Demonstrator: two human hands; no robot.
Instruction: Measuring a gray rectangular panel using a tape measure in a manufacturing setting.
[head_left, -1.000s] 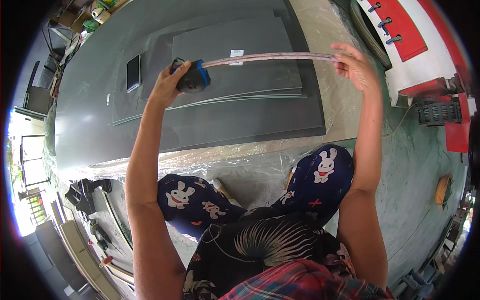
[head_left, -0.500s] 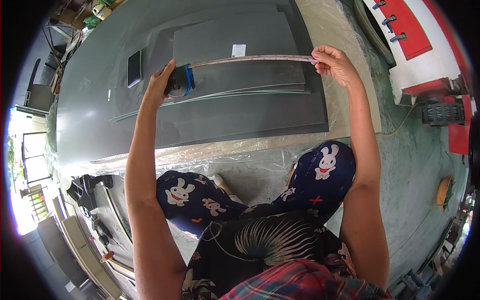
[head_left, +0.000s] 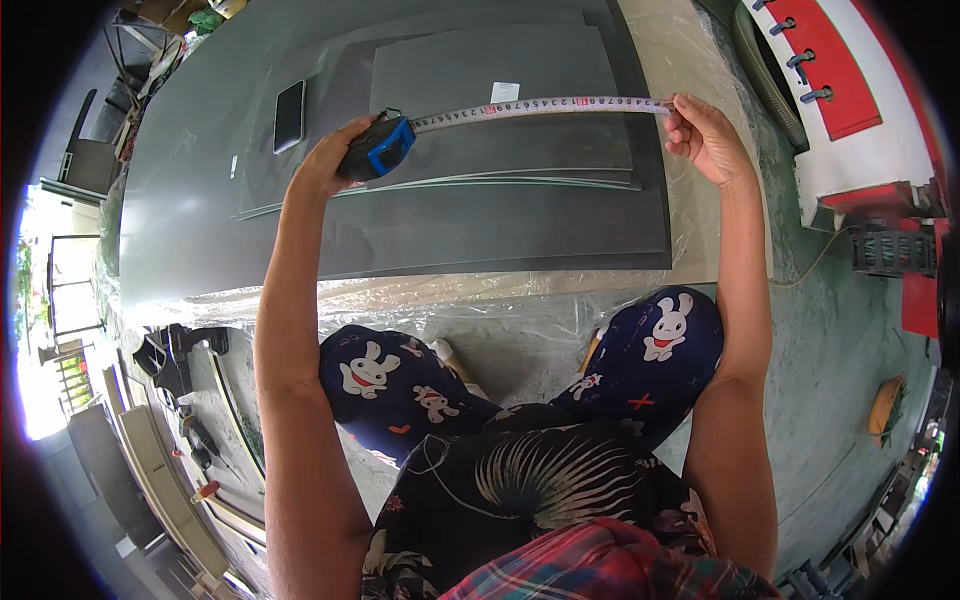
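My left hand is wrapped round the case of a black and blue tape measure. From it the white blade stretches across to my right hand, which pinches its free end. The numbered face of the blade is turned up toward me. Beneath it lie several stacked dark grey sheets, the top one bearing a small white label. Past my left hand, a smartphone rests on the sheets.
Clear plastic wrap and brown board show under the large sheet's edges. A red and white machine with a grey hose stands at the right. A dark plastic crate is below it. Tools lie on the floor at the left.
The tape measure has rolled so that its blue side and the blade's printed face show. Both hands appear slightly further right; the whole view has shifted a little too.
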